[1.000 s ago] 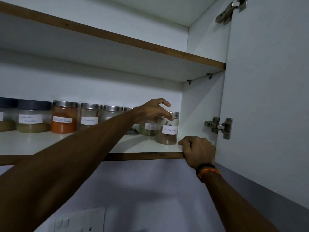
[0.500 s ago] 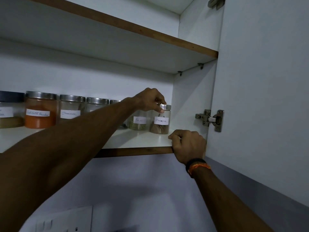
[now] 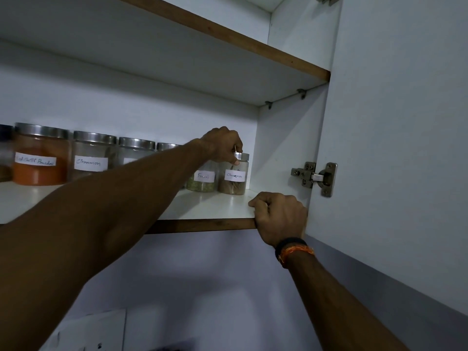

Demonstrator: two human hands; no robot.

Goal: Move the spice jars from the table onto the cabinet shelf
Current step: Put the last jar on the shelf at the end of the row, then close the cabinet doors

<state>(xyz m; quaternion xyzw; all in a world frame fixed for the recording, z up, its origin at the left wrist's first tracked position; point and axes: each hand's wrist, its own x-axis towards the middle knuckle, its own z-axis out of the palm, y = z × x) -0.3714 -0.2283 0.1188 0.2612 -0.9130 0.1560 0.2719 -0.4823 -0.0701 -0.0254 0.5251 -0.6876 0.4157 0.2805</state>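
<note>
A person's right hand curls over the front edge of the cabinet shelf, gripping the board beside the open cabinet door, a dark band and orange thread at the wrist. Further in, the left hand reaches across and closes its fingertips around the steel lid of a small cinnamon jar, which stands on the shelf at the right end of the row, just beside the fennel jar and close to the cabinet's side wall. The risk lies in that top-only hold: a twist or nudge at the lid could tip the narrow jar against the fennel jar or slide it toward the shelf's front, and the outstretched forearm passes close to the larger jars. Counted along the shelf: two small jars at the right, then four steel-lidded larger jars, among them a second cinnamon jar and a red chilli powder jar, with a sliver of one more at the far left edge. No table is in sight.
</note>
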